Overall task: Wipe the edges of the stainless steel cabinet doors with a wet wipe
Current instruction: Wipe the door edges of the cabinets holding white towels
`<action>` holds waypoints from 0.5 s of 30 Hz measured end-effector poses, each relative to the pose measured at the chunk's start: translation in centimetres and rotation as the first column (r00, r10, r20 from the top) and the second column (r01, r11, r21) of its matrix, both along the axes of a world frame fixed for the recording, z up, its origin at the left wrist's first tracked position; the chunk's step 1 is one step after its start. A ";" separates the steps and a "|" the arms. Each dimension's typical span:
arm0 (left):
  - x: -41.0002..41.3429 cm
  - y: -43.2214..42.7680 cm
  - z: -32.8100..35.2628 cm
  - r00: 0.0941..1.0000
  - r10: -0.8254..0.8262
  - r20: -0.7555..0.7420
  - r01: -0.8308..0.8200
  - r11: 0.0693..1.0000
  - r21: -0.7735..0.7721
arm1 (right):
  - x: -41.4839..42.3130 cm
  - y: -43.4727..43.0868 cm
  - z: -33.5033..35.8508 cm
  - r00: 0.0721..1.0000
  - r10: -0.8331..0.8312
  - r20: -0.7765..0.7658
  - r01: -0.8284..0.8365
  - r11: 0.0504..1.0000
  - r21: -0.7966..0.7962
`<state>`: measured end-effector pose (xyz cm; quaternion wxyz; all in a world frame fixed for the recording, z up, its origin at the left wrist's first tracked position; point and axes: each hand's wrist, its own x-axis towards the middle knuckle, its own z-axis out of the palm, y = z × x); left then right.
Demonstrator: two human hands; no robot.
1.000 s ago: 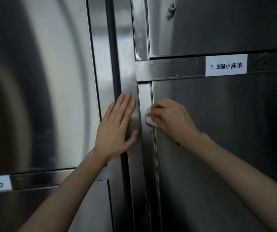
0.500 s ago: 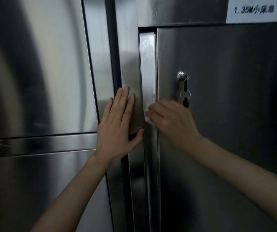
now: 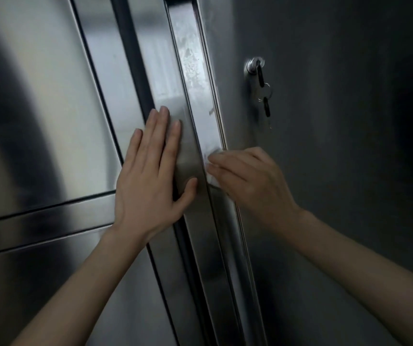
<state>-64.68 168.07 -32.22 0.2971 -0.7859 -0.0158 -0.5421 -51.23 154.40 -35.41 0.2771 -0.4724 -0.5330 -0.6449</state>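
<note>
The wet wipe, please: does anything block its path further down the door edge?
Nothing visible does. The right hand presses the wet wipe on the door edge, which runs bare below. The left hand lies flat on the frame beside it, and the keys hang off to the right.

Brushed, glossy stainless steel cabinet doors point(image 3: 50, 101), smeared wet edge strip point(image 3: 195, 78); metal keys point(image 3: 262, 81).

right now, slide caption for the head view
Right hand holds a wet wipe against the door edge strip; left hand rests flat beside it; keys hang in the lock.
</note>
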 end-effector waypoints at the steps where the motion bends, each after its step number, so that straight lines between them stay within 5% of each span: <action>1: 0.0 0.1 -0.1 1.000 -0.001 0.007 0.001 1.000 0.006 | -0.1 0.4 -0.5 0.999 -0.022 -0.035 0.022 1.000 0.021; 7: 0.1 0.2 -0.2 1.000 -0.010 0.019 0.009 1.000 0.010 | -2.2 -1.0 -8.9 0.983 -0.091 -0.161 0.075 0.992 -0.103; 15: 0.2 0.1 -2.2 0.998 -0.067 0.004 0.067 0.997 0.037 | -1.9 1.7 -5.2 0.955 -0.170 -0.242 0.169 0.985 -0.024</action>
